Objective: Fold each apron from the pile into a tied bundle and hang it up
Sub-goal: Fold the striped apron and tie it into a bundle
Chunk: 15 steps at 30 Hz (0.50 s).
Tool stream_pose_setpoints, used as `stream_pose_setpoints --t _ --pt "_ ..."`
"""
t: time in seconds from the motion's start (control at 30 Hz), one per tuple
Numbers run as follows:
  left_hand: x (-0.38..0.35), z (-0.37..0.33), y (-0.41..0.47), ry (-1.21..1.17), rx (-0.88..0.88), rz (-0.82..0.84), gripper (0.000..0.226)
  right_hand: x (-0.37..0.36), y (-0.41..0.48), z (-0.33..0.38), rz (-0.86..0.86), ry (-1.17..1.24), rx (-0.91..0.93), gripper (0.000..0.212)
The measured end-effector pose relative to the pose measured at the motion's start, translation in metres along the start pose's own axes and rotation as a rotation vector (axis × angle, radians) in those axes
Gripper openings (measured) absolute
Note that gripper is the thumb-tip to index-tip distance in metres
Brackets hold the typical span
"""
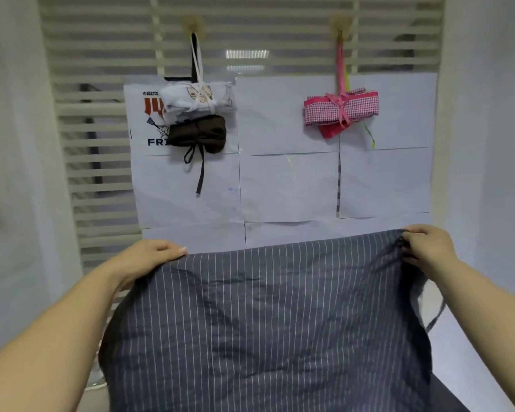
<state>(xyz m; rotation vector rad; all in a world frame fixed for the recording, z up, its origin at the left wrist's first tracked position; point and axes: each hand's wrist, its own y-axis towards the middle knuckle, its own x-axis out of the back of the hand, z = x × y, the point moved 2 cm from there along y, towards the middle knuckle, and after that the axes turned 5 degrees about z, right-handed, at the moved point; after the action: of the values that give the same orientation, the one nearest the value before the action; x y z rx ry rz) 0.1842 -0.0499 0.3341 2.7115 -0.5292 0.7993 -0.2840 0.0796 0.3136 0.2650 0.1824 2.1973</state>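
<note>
I hold a dark grey apron with thin white stripes [268, 322] spread out flat in front of me. My left hand [149, 257] grips its upper left corner and my right hand [425, 245] grips its upper right corner. A strap of the apron [434, 319] dangles below my right hand. On the wall ahead, a white tied bundle [197, 98] and a dark brown tied bundle [198, 133] hang from the left hook [193, 25]. A pink checked tied bundle [339, 110] hangs from the right hook [341, 25].
White paper sheets [289, 185] cover the wall below the hooks, over slatted blinds [95, 144]. A printed poster [150, 120] shows behind the left bundles. White walls stand on both sides.
</note>
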Motion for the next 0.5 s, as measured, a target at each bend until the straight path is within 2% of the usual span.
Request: stream_pose_setpoints --t 0.03,0.07,0.1,0.17,0.27,0.33,0.4,0.5 --pt "0.004 0.000 0.000 -0.064 0.029 0.055 0.058 0.002 0.001 0.002 -0.067 -0.205 0.115 0.020" --pt "0.007 -0.001 0.000 -0.152 0.059 0.089 0.067 0.003 0.001 0.005 -0.092 -0.363 0.206 0.022" --pt "0.008 0.000 0.001 -0.249 0.072 0.123 0.059 0.002 0.001 0.005 -0.088 -0.460 0.261 0.023" --pt "0.004 -0.004 0.002 -0.373 0.061 0.109 0.020 0.001 0.004 0.003 -0.057 -0.578 0.315 0.025" --pt "0.000 -0.003 0.009 -0.384 0.056 -0.063 0.025 -0.001 0.001 0.000 -0.005 -0.691 0.306 0.030" --pt "0.002 0.002 0.017 -0.260 0.064 -0.235 0.034 -0.007 -0.004 0.001 0.110 -0.725 0.343 0.035" --pt "0.006 0.006 0.024 -0.178 0.092 -0.366 0.039 -0.013 -0.012 0.003 0.299 -0.707 0.358 0.031" --pt "0.014 0.011 0.028 -0.155 0.113 -0.469 0.039 -0.018 -0.022 0.006 0.522 -0.692 0.403 0.005"
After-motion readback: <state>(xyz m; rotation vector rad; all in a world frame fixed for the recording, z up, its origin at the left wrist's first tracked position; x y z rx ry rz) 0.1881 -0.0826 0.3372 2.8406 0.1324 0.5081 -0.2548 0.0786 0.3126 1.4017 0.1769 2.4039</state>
